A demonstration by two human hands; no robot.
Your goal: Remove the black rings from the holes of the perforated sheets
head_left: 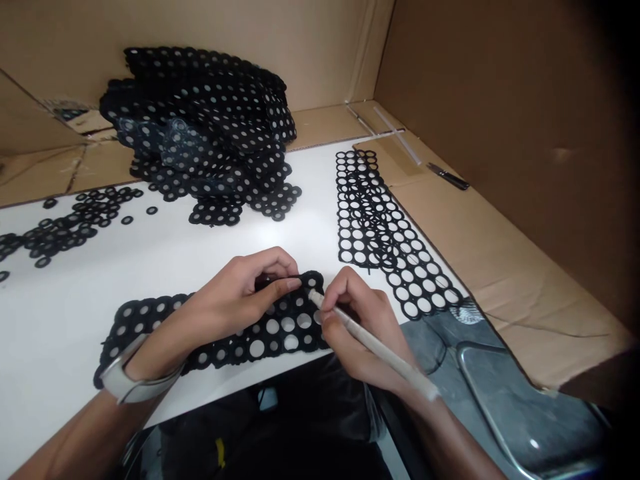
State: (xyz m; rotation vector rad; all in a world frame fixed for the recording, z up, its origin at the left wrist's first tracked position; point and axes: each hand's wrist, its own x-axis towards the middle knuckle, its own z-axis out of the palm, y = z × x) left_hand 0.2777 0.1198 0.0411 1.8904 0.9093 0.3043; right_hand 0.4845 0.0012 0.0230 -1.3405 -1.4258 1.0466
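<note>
A black sheet of joined rings lies on the white tabletop close to my body, with some of its circles opened out into larger white holes. My left hand reaches across the sheet, thumb and forefinger pinched at its far edge near the right end. In my right hand is a pale pen-shaped tool, held like a pencil. Its tip meets the sheet just right of my left thumb; what kind of tip it has is too small to tell.
A big heap of black dotted sheets stands at the back. Loose black rings are scattered at left. Sheets with large open holes lie at right. A dark-handled tool rests on the cardboard. Cardboard walls enclose the back and right.
</note>
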